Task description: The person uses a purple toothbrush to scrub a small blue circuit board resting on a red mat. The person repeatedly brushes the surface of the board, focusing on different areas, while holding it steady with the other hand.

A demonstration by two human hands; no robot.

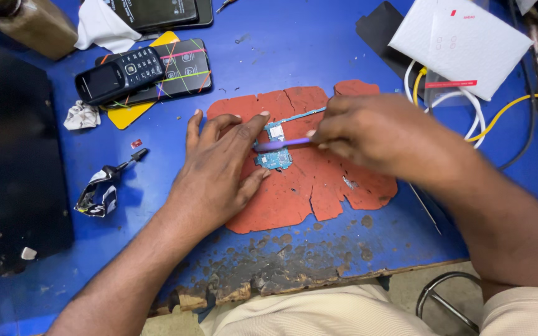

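Looking past our right hand [368, 134], we see a white padded envelope [462, 43] with small red marks lying flat and skewed at the far right corner of the blue worktable [319, 37], over white and yellow cables [481, 118]. Beyond our left hand [219, 168] a black keypad phone [119, 74] rests on a black smartphone crossed with coloured bands [185, 68], itself on a yellow card [126, 115].

Between both hands lies the small blue-green circuit board [275, 149] on a cracked orange-red rubber mat [319, 180] — its long axis runs roughly away from us, with a thin strip slanting off toward the right hand.

Our left hand is spread open, palm down, index fingertip and thumb touching the board's left side. Our right hand is closed in a pinch on a thin purple tool [281, 144] — it lies nearly level, its tip pointing left across the board toward the left index finger. A crumpled foil wrapper [98, 193] sits well left of the left hand.
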